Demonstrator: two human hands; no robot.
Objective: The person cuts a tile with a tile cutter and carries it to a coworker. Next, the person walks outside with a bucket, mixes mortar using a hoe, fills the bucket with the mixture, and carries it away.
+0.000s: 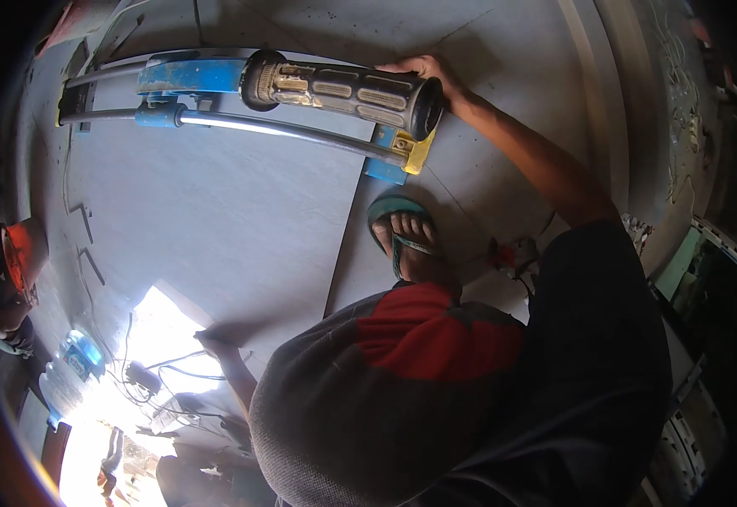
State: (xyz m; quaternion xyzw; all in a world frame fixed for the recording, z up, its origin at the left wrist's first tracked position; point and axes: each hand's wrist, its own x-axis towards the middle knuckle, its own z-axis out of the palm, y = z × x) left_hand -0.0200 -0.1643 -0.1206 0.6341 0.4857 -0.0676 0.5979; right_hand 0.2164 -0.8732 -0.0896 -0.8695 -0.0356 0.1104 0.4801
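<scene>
Head view: a grey slab (216, 194) lies under the railed tool (189, 78), seemingly whole (no split shows); the right hand (437, 73) holds the tool's handle (343, 89); the left hand (209, 340), well apart from it, is unclear.

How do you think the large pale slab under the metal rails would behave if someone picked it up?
The slab would probably be stiff, as it lies flat with a long straight edge. It may be heavy and awkward, given its broad face. Its smooth surface could feel slippery, and the metal rails crossing over it might catch it.
</scene>
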